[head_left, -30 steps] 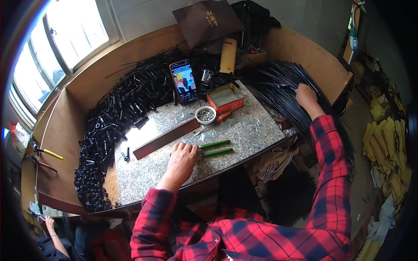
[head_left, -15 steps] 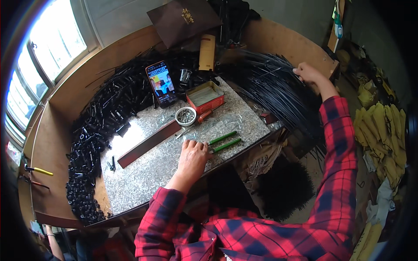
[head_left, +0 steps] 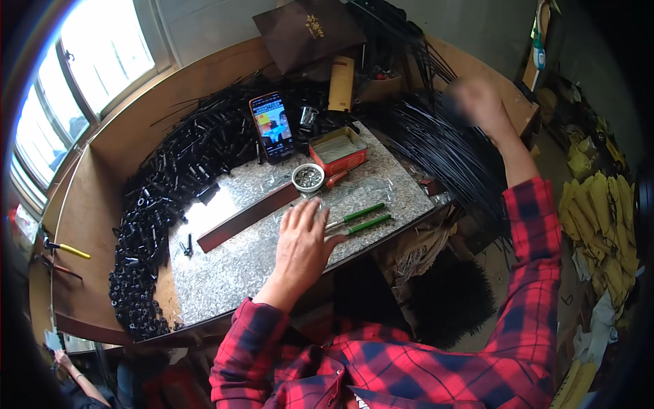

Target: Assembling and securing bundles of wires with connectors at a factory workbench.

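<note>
A metal-topped bench (head_left: 225, 273) fills the middle, with a heap of black tubes (head_left: 163, 204) along its left and far edges. At the right, a bundle of long black rods (head_left: 449, 150) fans out, its long axis running from the far right corner down toward the near right. The right hand (head_left: 477, 102) is raised over the rods' far end, blurred; whether it grips them cannot be told. The left hand (head_left: 303, 238) lies flat and open on the bench, fingers spread, touching green-handled pliers (head_left: 357, 219) that point right and slightly away. A dark bar (head_left: 248, 217) lies just left of it.
</note>
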Available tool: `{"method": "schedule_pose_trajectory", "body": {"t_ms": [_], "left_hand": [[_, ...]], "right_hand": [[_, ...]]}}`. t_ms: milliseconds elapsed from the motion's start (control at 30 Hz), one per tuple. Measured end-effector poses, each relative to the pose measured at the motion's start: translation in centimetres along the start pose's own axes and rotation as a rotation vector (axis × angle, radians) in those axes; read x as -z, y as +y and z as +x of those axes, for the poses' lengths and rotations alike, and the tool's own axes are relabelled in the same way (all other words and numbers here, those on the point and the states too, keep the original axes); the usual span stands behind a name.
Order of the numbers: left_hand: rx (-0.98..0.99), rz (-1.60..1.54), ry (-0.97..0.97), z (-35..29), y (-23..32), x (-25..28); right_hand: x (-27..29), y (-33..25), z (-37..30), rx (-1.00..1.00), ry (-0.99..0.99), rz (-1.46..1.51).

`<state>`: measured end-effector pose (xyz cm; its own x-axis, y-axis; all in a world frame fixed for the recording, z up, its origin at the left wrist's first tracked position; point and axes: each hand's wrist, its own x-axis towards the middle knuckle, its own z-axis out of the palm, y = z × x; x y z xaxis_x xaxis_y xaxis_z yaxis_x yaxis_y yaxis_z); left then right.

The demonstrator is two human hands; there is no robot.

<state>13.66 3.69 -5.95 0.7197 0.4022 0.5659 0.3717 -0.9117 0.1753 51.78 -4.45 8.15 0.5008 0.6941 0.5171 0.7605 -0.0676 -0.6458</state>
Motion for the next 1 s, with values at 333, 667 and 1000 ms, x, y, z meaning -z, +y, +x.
{"method": "schedule_pose_trajectory", "body": {"t_ms": [333,667,1000], "left_hand": [[0.418,-0.377,0.478,-0.2,-4.5,10.1],[0.332,-0.657,0.388,-3.7,-6.8,12.2],[0.348,-0.531,0.398,-5.3,-6.1,14.0]], "right_hand": [[-9.2,-12.8,-11.6,0.015,-0.49,0.507],[-15.9,-19.4,-13.6,-0.136,-1.181,0.659],[-18.4,-22.9,-13.5,0.022,-1.157,0.79]]}}
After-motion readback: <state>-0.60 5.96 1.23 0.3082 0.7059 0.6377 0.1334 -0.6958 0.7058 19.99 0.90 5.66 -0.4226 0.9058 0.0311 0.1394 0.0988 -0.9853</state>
